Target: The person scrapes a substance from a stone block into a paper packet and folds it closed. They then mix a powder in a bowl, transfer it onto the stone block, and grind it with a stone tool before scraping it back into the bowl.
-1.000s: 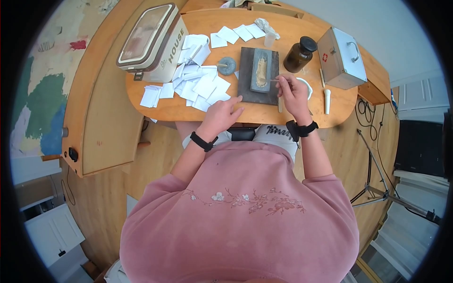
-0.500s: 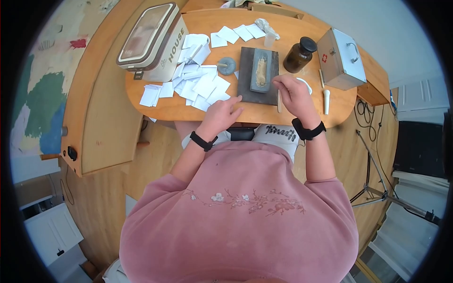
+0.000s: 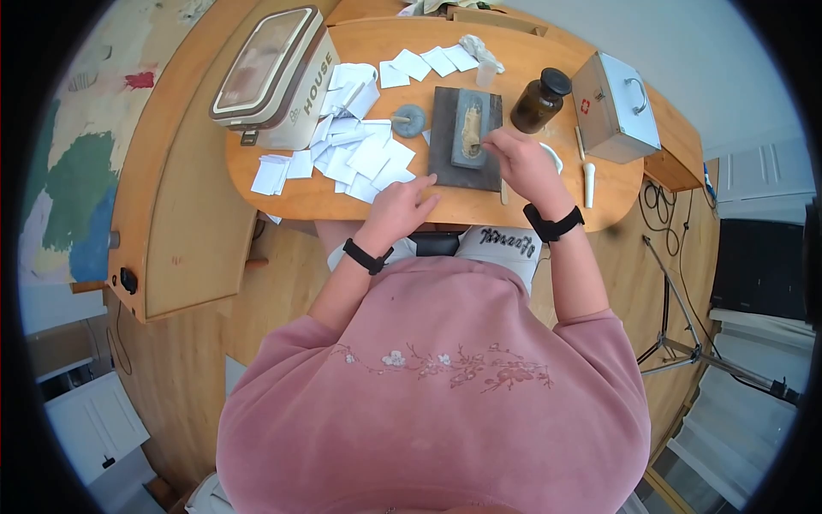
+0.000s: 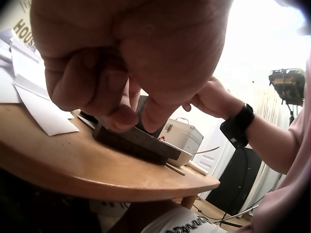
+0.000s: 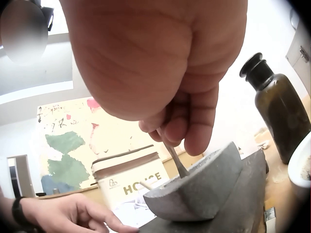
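A grey stone trough point(image 3: 470, 154) with tan material in its hollow stands on a dark board point(image 3: 445, 128). My right hand point(image 3: 528, 169) is at the trough's right side. In the right wrist view its fingers pinch a thin metal tool point(image 5: 177, 160), whose lower end dips inside the trough point(image 5: 199, 191). My left hand point(image 3: 400, 206) lies by the board's near left corner, forefinger extended to it. The left wrist view shows the left fingers point(image 4: 119, 114) over the board's edge point(image 4: 136, 145), holding nothing that I can see.
White paper squares point(image 3: 368, 157) and a round grey stone point(image 3: 410, 121) lie to the left, near a HOUSE box point(image 3: 282, 81). To the right are a dark bottle point(image 3: 541, 101), a white dish point(image 3: 553, 158), a silver case point(image 3: 618, 107) and a white-handled tool point(image 3: 589, 184).
My right hand has moved left, from beside the board to over the trough's near right edge. The left hand stays at the board's corner.
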Available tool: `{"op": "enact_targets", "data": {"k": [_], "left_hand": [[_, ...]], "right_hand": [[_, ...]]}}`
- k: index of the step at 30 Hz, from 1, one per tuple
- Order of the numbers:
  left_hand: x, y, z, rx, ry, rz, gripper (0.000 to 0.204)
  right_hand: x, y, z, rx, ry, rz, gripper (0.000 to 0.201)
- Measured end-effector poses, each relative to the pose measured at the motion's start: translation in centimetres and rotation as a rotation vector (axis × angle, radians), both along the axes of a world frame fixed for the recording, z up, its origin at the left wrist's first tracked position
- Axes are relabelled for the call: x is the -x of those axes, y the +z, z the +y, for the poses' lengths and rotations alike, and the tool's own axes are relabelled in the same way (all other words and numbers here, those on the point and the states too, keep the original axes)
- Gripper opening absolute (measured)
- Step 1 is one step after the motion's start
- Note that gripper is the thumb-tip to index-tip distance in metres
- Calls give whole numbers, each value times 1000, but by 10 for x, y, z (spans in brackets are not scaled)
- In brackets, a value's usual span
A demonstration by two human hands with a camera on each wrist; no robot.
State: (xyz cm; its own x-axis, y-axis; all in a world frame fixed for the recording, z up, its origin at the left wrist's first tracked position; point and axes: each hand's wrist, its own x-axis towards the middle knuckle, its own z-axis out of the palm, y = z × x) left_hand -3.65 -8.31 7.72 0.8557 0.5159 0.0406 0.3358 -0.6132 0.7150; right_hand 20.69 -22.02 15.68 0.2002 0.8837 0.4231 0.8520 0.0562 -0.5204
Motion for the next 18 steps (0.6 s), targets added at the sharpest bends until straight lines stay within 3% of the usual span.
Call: {"op": "enact_targets", "data": {"k": [5,13,18], "left_hand": [[2,0,0,47,8,68,41],[1,-8,1,30,5,-16,43],[1,-8,0,15,-1,-30,43]], "right_hand": [[-1,11,0,-10,38,12,5],[-11,2,12,-19,51,-22,6],[10,0,-6,-27,10,109,6]]}}
